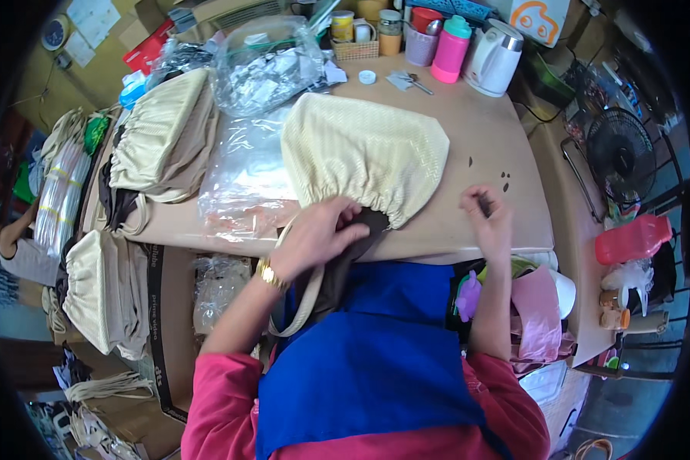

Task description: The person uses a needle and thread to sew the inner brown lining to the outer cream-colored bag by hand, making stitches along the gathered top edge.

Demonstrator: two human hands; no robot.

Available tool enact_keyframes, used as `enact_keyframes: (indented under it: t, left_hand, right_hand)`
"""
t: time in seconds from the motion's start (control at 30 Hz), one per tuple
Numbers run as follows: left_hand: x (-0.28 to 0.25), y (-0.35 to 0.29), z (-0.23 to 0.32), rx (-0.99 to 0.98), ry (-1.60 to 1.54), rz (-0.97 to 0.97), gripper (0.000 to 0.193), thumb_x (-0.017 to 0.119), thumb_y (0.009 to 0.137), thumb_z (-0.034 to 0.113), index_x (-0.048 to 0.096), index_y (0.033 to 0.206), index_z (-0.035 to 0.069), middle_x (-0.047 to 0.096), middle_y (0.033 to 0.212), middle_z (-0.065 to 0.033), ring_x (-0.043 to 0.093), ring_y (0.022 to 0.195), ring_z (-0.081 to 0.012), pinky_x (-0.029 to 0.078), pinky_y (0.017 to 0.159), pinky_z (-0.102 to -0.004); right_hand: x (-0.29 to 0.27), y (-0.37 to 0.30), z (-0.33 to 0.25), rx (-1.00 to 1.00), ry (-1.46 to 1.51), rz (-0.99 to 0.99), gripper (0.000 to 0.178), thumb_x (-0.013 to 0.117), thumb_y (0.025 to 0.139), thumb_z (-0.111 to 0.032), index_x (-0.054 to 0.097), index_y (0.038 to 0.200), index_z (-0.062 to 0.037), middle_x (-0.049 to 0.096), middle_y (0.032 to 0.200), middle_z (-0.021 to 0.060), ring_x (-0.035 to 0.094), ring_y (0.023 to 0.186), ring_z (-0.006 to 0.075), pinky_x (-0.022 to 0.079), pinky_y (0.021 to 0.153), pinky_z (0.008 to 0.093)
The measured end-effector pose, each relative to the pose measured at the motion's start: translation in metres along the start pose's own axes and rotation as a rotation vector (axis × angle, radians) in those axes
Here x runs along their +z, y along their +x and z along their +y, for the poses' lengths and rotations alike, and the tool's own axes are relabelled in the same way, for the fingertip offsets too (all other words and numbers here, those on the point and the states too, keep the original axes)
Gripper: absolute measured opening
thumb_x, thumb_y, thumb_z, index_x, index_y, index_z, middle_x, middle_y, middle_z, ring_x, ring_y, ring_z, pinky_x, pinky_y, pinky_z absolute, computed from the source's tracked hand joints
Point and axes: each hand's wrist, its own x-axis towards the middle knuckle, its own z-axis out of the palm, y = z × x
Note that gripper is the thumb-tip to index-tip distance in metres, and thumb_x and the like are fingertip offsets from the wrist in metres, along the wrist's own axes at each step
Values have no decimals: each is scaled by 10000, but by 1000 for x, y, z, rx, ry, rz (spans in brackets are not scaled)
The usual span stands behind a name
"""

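A cream textured cloth bag [368, 146] lies on the table with its gathered mouth toward me. Dark brown cloth [333, 280] comes out of that mouth and hangs over the table's front edge, beside a cream strap [308, 303]. My left hand [322, 236], with a gold watch at the wrist, grips the bag at the gathers, thumb on the brown cloth. To the right, apart from the bag, my right hand [489, 217] is raised over the table with its fingers curled together. Something dark shows between them, too small to make out.
Stacks of similar cream bags [161, 130] stand at the left, with clear plastic sheets [245, 172] beside them. Along the back are a stuffed plastic bag [268, 65], a pink bottle [450, 54] and a white kettle [494, 61]. A black fan [619, 153] stands far right.
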Motion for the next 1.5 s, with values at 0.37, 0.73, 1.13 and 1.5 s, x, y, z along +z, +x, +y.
enact_keyframes:
  t: [0.37, 0.73, 1.13, 1.5]
  left_hand:
    - [31, -43, -14, 28, 162, 121, 322, 701, 798, 20, 624, 1111, 25, 641, 978, -152, 647, 909, -347, 515, 799, -390]
    - [-38, -19, -27, 144, 450, 598, 135, 670, 857, 2, 646, 990, 14, 611, 813, -99, 596, 726, -219, 474, 739, -317]
    - [-37, -34, -35, 21, 391, 262, 406, 579, 699, -106, 561, 1083, 27, 604, 989, -158, 634, 899, -298, 501, 729, -382]
    - [-61, -26, -20, 11, 184, 25, 207, 603, 779, -2, 628, 983, 26, 629, 819, -103, 630, 783, -256, 501, 743, -358]
  right_hand:
    - [88, -25, -4, -68, -522, -189, 464, 835, 756, -214, 635, 1157, -96, 609, 982, 107, 657, 781, 229, 535, 701, 335]
    - [100, 26, 14, -582, -580, -222, 308, 809, 759, -201, 650, 997, -86, 648, 961, 101, 650, 793, 314, 514, 684, 406]
    - [117, 91, 0, -139, -470, -671, 414, 682, 880, -470, 709, 856, -58, 615, 693, 206, 617, 709, 400, 480, 680, 454]
    - [135, -35, -34, -106, -412, -524, 230, 754, 830, -232, 716, 1039, -143, 680, 763, 144, 669, 740, 379, 536, 708, 445]
